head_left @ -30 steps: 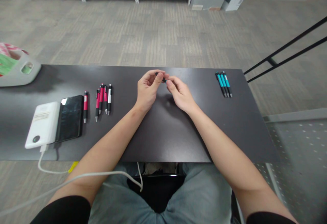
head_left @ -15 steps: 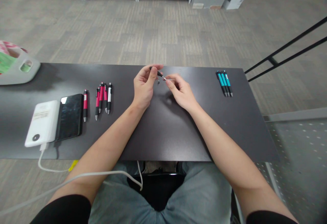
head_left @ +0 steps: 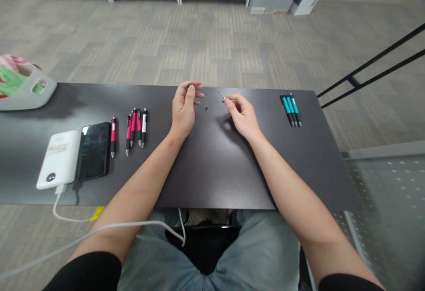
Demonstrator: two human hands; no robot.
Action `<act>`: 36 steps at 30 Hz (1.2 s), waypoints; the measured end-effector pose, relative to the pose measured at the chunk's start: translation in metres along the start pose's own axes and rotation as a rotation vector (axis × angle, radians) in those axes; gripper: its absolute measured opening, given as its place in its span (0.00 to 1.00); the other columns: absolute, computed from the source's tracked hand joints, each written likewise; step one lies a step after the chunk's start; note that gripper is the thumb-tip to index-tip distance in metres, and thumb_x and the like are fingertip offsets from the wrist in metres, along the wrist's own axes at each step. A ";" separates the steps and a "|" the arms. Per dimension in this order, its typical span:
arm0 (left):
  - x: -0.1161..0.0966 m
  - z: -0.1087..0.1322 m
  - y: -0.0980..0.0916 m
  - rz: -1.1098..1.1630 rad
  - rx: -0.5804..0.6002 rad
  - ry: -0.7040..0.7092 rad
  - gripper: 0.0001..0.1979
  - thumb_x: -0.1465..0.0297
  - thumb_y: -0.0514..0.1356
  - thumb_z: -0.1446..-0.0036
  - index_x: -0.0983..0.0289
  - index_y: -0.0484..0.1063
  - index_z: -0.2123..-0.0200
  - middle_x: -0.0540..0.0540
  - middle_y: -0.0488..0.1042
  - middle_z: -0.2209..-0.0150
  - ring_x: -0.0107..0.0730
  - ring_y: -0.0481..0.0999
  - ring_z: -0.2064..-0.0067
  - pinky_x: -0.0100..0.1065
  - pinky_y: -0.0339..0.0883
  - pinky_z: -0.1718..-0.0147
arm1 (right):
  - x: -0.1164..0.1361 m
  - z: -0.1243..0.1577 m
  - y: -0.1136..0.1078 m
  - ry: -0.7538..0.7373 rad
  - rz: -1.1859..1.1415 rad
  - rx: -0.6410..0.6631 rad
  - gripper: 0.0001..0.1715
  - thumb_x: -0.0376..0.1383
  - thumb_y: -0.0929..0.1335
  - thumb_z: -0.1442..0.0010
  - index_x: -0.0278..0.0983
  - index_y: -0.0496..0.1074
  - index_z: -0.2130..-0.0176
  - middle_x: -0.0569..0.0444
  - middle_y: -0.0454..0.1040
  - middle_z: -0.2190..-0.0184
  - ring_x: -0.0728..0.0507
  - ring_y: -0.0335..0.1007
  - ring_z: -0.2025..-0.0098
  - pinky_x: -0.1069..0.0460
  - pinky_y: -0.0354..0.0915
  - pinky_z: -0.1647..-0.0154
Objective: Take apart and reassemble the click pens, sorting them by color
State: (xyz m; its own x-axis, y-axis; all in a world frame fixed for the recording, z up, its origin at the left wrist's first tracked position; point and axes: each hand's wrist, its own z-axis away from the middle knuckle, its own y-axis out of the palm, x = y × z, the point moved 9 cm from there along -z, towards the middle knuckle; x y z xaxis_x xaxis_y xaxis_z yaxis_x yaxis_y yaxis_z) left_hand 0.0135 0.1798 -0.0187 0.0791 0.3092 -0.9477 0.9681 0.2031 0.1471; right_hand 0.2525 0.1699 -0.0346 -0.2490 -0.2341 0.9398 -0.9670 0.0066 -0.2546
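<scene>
My left hand (head_left: 184, 109) is above the far middle of the dark table, its thumb and fingers closed on a dark pen part, mostly hidden by the hand. To its right, my right hand (head_left: 243, 113) pinches a thin, light pen refill (head_left: 221, 94) that points up and to the left. A tiny dark metallic piece (head_left: 206, 108) lies on the table between the hands. Several red pens (head_left: 133, 126) and a white pen (head_left: 144, 127) lie left of my left hand. Turquoise pens (head_left: 291, 109) lie side by side at the far right.
A white power bank (head_left: 59, 158) with a cable and a black phone (head_left: 94, 151) lie on the left of the table (head_left: 212, 171). A white basket (head_left: 43, 94) stands at the far left corner. Another white cable (head_left: 133, 224) crosses below my left forearm.
My hands have moved apart. The thin refill has come away from the dark pen part and is now in my right hand, farther right. The camera view has shifted slightly.
</scene>
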 end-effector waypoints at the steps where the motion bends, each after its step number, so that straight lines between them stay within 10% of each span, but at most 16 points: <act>1: 0.002 0.000 0.000 -0.002 0.000 -0.006 0.26 0.34 0.74 0.21 0.50 0.86 0.51 0.55 0.91 0.51 0.40 0.91 0.53 0.37 0.84 0.57 | -0.001 -0.001 -0.001 0.001 0.001 -0.004 0.32 0.70 0.77 0.22 0.47 0.83 0.53 0.59 0.72 0.67 0.39 0.66 0.62 0.43 0.66 0.53; 6: 0.010 0.000 0.000 -0.013 0.003 0.000 0.32 0.31 0.69 0.19 0.53 0.84 0.57 0.57 0.86 0.56 0.40 0.87 0.57 0.38 0.84 0.57 | -0.003 -0.002 -0.002 -0.019 -0.016 -0.028 0.33 0.71 0.77 0.23 0.47 0.83 0.53 0.58 0.73 0.67 0.39 0.66 0.61 0.43 0.66 0.53; 11: 0.000 0.004 0.003 -0.145 0.090 0.149 0.30 0.33 0.77 0.27 0.55 0.91 0.52 0.63 0.81 0.40 0.47 0.88 0.40 0.40 0.89 0.46 | -0.003 -0.002 -0.003 -0.007 -0.013 -0.043 0.37 0.75 0.76 0.24 0.47 0.82 0.54 0.57 0.73 0.66 0.38 0.66 0.60 0.42 0.67 0.52; 20: 0.003 0.015 0.024 -0.522 0.428 0.224 0.28 0.68 0.85 0.38 0.50 0.90 0.36 0.63 0.90 0.32 0.69 0.83 0.22 0.65 0.66 0.18 | 0.001 -0.006 -0.013 -0.012 -0.029 -0.077 0.39 0.77 0.77 0.26 0.47 0.82 0.54 0.57 0.73 0.66 0.39 0.67 0.61 0.43 0.70 0.52; 36: 0.034 0.011 0.020 -0.662 0.412 0.093 0.30 0.69 0.89 0.46 0.50 0.91 0.41 0.62 0.94 0.34 0.71 0.87 0.29 0.65 0.60 0.24 | -0.004 -0.006 -0.011 -0.020 0.015 -0.043 0.35 0.74 0.76 0.25 0.47 0.83 0.54 0.58 0.71 0.67 0.38 0.66 0.62 0.41 0.66 0.53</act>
State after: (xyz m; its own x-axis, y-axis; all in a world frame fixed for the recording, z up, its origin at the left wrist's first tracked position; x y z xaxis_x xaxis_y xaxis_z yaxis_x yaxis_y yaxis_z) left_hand 0.0383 0.1846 -0.0512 -0.5478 0.3245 -0.7711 0.8184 0.0166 -0.5744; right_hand 0.2642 0.1771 -0.0340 -0.2631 -0.2533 0.9309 -0.9646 0.0518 -0.2585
